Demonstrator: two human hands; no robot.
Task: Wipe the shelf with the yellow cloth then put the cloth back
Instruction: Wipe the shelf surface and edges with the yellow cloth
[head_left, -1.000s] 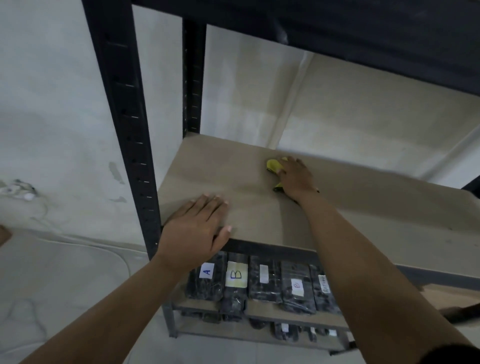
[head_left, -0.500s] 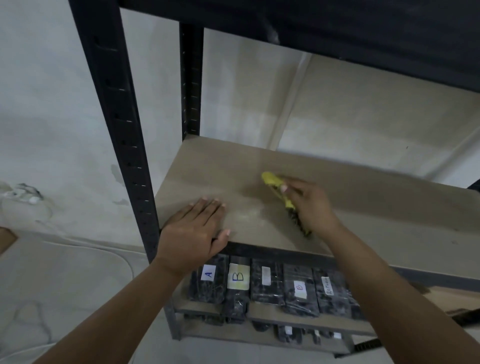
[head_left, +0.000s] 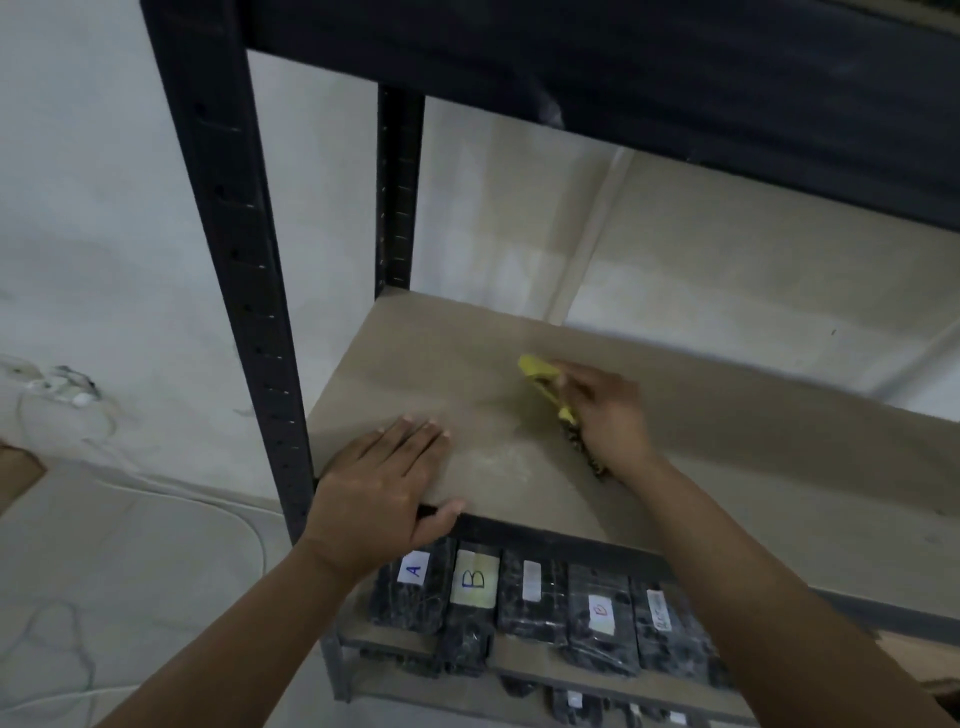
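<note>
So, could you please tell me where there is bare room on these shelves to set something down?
The shelf board is bare to the right of the right hand and behind both hands to the back edge. The left hand takes the front left corner. The lower shelf is crowded with labelled black packets.

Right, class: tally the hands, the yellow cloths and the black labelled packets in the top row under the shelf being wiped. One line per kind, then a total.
Hands: 2 (left hand, right hand)
Yellow cloth: 1
Black labelled packets in view in that row: 5
Total: 8
</note>
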